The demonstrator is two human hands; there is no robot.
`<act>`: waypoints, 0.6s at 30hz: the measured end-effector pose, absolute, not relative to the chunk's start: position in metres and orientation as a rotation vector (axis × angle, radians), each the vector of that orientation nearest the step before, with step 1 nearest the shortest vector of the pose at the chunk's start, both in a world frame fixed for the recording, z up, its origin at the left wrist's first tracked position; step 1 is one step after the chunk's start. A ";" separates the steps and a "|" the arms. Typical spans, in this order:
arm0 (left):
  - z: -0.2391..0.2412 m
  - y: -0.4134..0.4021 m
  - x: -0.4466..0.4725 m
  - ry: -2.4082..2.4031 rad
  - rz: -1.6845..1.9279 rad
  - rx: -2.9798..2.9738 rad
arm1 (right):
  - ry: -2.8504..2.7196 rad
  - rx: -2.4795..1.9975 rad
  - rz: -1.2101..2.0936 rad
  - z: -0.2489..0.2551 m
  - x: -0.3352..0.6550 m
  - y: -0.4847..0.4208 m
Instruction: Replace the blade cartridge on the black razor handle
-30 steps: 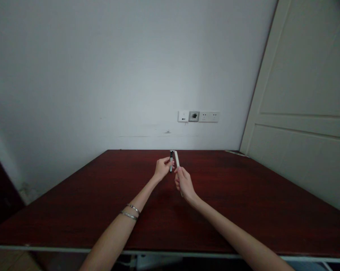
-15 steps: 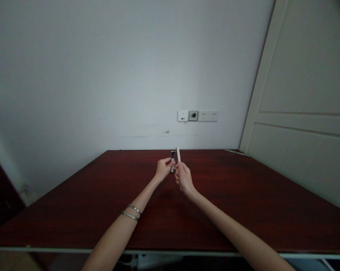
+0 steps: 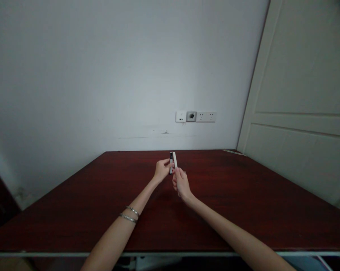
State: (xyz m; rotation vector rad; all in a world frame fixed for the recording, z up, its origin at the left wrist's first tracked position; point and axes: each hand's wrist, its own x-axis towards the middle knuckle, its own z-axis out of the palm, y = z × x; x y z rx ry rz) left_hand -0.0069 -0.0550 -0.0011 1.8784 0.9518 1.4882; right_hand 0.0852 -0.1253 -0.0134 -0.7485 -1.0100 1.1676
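Over the table (image 3: 229,195), the white stick (image 3: 174,160) held in the right hand's (image 3: 182,183) grip has been lowered closer to the T-headed razor-like tool (image 3: 171,161) pinched by the left hand (image 3: 161,171), apparently bringing stick and head into contact.

Place: ordinary indoor room, home-like; a small office can't be ruled out.
Wall (image 3: 130,71): painted plain white, marked by dark scuffs (image 3: 165,132) low down.
Outlets (image 3: 205,116): fixed in a row with other wall plates (image 3: 181,116), household style.
Panelled front (image 3: 294,90): pale, seen at right; whether door or cupboard can't be told.
Table (image 3: 87,195): topped in glossy red-brown wood-look, edged in a pale strip, set by the wall.
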 end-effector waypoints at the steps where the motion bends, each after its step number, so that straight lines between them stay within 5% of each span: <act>1: -0.002 -0.054 -0.007 0.952 1.479 1.868 | -1.014 -0.750 1.172 -0.015 0.085 -0.126; 18: 0.002 -0.058 -0.006 0.933 1.453 1.887 | -1.018 -0.709 1.160 -0.003 0.089 -0.128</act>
